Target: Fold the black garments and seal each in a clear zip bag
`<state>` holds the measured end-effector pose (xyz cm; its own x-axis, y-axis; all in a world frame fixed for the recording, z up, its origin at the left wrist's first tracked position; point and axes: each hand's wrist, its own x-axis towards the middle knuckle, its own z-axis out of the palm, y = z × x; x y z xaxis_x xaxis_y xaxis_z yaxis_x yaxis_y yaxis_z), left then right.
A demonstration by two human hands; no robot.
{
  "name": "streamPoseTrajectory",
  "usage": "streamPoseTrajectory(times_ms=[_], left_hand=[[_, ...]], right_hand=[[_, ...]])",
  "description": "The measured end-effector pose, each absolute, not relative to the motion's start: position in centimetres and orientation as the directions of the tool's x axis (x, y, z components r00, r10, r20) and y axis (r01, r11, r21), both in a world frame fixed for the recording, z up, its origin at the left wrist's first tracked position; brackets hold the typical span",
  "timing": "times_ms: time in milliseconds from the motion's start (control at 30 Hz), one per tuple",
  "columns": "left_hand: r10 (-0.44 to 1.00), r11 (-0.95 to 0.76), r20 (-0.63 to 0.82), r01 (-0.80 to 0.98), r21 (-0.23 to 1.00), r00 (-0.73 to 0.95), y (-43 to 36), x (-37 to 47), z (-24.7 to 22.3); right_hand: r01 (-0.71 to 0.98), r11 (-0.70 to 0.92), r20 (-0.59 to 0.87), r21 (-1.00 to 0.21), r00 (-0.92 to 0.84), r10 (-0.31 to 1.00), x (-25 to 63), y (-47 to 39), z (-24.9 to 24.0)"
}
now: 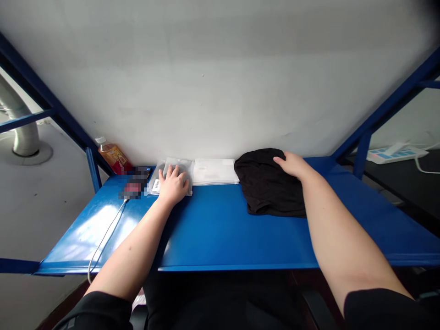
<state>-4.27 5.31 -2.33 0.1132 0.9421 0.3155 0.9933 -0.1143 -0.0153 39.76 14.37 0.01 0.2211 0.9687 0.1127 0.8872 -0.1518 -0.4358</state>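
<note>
My left hand (pixel 173 185) lies with its fingers spread on a clear plastic packet (pixel 187 174) with a white barcode label, at the back left of the blue table (pixel 220 233). Beside that packet, against the wall, is a flat stack of white translucent bags (pixel 215 172). A folded black cloth (pixel 270 188) rests right of the stack. At its upper right corner my right hand (pixel 292 165) pinches the fabric, thumb on top; the fingers beneath are partly hidden.
A bottle of reddish drink (pixel 113 156) leans at the back left. In front of it lies a blurred-out phone-like device (pixel 133 185) with a white cable (pixel 108 231) running over the front edge. Blue frame bars (pixel 362 156) flank the table, with a power strip (pixel 395 153) beyond the right one.
</note>
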Motion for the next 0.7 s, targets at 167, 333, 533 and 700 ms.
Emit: streamPoseTrajectory(times_ms=[167, 333, 533, 700], left_hand=[[0.869, -0.243, 0.468, 0.963, 0.119, 0.161, 4.6, -3.7, -1.3], [0.869, -0.432, 0.461, 0.732, 0.527, 0.180, 3.2, -2.0, -0.5], [0.952, -0.210, 0.167, 0.148, 0.966, 0.257, 2.1, 0.9, -1.0], [0.900, -0.062, 0.096, -0.093, 0.994, 0.426, 0.3, 1.1, 0.5]], right_hand=[[0.645, -0.101, 0.015, -0.758, 0.173, 0.985, 38.5, 12.8, 1.5], [0.391, 0.177, 0.187, -0.903, -0.014, 0.982, 34.6, 8.5, 6.3], [0.058, 0.386, 0.365, -0.920, -0.226, 0.903, 29.2, 1.7, 11.2], [-0.153, 0.323, 0.355, -0.934, -0.295, 0.887, 27.0, -1.2, 12.3]])
